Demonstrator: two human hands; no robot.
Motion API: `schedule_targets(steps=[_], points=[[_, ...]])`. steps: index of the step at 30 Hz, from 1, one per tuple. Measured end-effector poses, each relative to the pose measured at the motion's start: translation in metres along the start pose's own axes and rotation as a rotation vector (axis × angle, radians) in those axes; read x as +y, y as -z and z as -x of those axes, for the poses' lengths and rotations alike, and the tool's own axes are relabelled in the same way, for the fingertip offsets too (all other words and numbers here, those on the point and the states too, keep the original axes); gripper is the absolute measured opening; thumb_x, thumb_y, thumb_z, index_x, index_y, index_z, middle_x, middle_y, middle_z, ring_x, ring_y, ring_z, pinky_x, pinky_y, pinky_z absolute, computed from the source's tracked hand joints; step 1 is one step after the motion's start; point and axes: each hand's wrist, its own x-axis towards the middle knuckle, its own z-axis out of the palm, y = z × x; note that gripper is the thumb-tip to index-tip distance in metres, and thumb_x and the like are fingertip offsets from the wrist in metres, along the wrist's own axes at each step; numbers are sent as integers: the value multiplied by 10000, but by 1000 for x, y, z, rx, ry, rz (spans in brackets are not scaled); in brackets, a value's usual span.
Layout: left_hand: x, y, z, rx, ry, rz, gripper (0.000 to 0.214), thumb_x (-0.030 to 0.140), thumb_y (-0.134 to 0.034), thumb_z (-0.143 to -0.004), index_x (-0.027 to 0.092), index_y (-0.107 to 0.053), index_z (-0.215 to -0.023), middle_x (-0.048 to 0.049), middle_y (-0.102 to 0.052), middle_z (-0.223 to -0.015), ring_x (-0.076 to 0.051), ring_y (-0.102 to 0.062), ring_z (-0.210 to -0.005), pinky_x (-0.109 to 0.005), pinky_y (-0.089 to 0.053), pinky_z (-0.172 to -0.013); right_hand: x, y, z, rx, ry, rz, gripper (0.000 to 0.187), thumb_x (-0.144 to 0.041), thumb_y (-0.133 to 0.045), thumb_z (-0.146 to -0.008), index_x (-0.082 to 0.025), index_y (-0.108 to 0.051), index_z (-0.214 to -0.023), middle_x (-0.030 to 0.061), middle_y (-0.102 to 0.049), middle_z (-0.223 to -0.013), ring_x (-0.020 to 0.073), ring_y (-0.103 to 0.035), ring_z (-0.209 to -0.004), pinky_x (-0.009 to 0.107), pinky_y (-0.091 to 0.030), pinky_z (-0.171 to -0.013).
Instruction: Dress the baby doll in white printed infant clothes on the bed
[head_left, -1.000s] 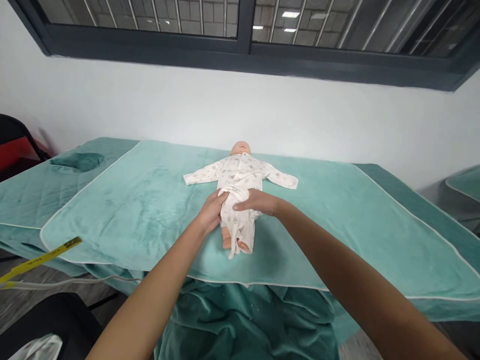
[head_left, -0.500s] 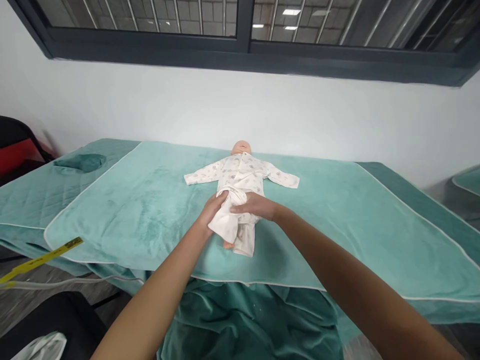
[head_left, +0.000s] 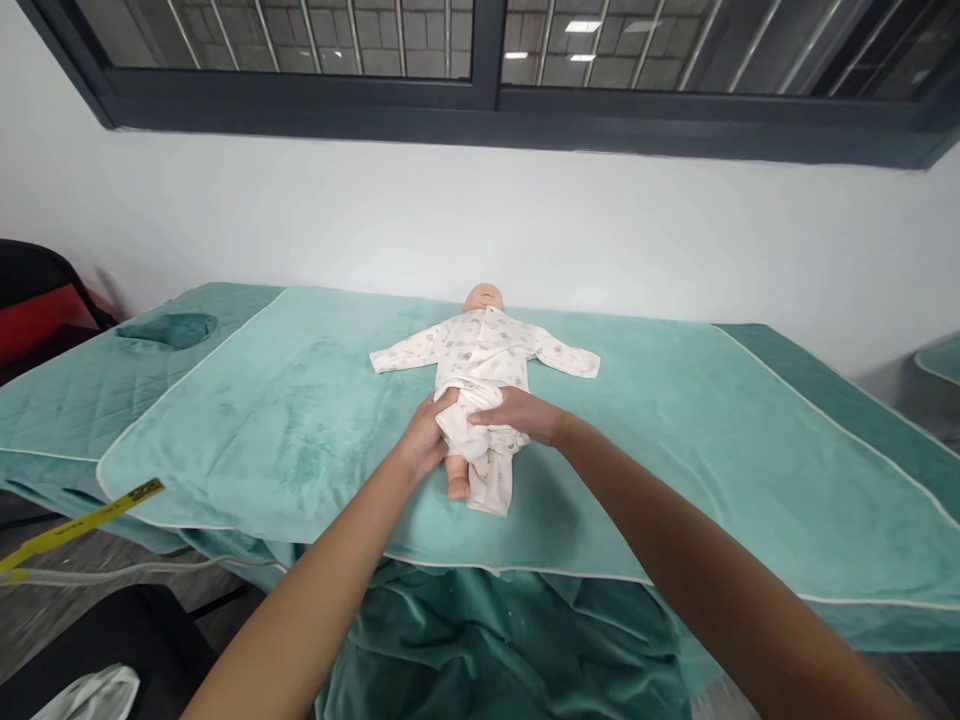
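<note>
A baby doll (head_left: 483, 296) lies on its back on the green bed, its head toward the wall. It wears a white printed baby shirt (head_left: 484, 345) with both sleeves spread out. My left hand (head_left: 429, 432) grips the bunched white baby pants (head_left: 491, 482) at the doll's hip on the left. From the right, my right hand (head_left: 521, 412) pinches the same cloth near the waist. One bare foot (head_left: 457, 485) shows below the bunched cloth; the other leg is covered by the hanging pant leg.
The bed (head_left: 675, 450) has a soft green cover and stands against a white wall below a dark window frame (head_left: 495, 110). A yellow tag (head_left: 82, 525) on a cable is at the left front. Black chairs (head_left: 112, 640) stand at the left, one holding pale cloth.
The cloth in my hands has bunched up and moved upward. More of the doll's bare foot and lower leg now shows. Both hands keep their hold.
</note>
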Motion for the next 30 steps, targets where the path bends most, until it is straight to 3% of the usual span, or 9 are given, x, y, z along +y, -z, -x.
schedule_targets(steps=[5, 7, 10, 13, 15, 19, 22, 26, 30], points=[[-5, -14, 19, 165, -25, 38, 491, 503, -754, -708, 123, -676, -1010, -81, -733, -876, -208, -685, -801, -313, -524, -741, 0, -9, -5, 211, 134, 319, 350, -436, -671, -814, -202, -700, -1073, 40, -722, -1107, 251, -646, -1027, 357, -484, -884], [-10, -26, 37, 259, -61, 79, 495, 489, -756, -698, 125, -682, -1026, -65, -729, -858, -192, -680, -758, -308, -521, -722, 1, -11, -7, 194, 202, 519, 291, -401, -591, -875, -199, -689, -1059, 40, -714, -1126, 237, -639, -1039, 342, -472, -887], [-24, -44, 70, 333, -88, 119, 472, 416, -763, -693, 130, -691, -1062, -63, -734, -893, -199, -687, -800, -316, -524, -761, 1, -12, -8, 111, 194, 904, 210, -269, -495, -905, -190, -682, -958, 48, -722, -1069, 213, -643, -987, 299, -460, -813], [-39, -51, 99, 373, -123, 170, 464, 329, -734, -731, 174, -671, -1164, -71, -733, -1041, -205, -685, -941, -316, -515, -854, -1, -15, -8, 55, 147, 1087, 117, -271, -594, -820, -180, -658, -784, 70, -725, -904, 240, -648, -890, 291, -421, -707], [-48, -48, 112, 423, -120, 202, 472, 301, -714, -745, 195, -658, -1201, -73, -728, -1080, -213, -678, -994, -327, -509, -889, -3, -20, -6, 27, 130, 1143, 175, -358, -653, -776, -185, -648, -752, 79, -715, -847, 262, -646, -859, 293, -393, -664], [-63, -30, 124, 531, -111, 205, 489, 286, -709, -721, 183, -663, -1197, -89, -733, -1052, -236, -674, -1010, -348, -503, -903, -9, -34, -2, -59, 31, 1356, 306, -496, -639, -773, -226, -665, -913, 61, -715, -861, 246, -645, -808, 281, -352, -619], [-71, -15, 126, 572, -90, 18, 432, 323, -684, -740, 174, -682, -1145, -82, -732, -1049, -235, -663, -990, -344, -486, -891, -13, -42, 0, -95, 8, 1425, 274, -452, -630, -788, -228, -663, -944, 57, -720, -886, 243, -649, -835, 282, -340, -622], [-68, -8, 131, 583, -27, -311, 342, 337, -647, -764, 168, -705, -1055, -56, -732, -1020, -228, -636, -942, -321, -461, -848, -12, -42, 2, -113, 18, 1414, 173, -367, -605, -818, -210, -665, -859, 60, -713, -841, 233, -646, -821, 281, -321, -607], [-55, -15, 135, 527, 3, -348, 393, 419, -621, -805, 168, -695, -1099, -69, -728, -1025, -242, -627, -952, -331, -454, -850, -6, -39, 3, -88, 24, 1367, 187, -384, -607, -829, -203, -653, -815, 58, -702, -814, 217, -631, -797, 278, -301, -592]])
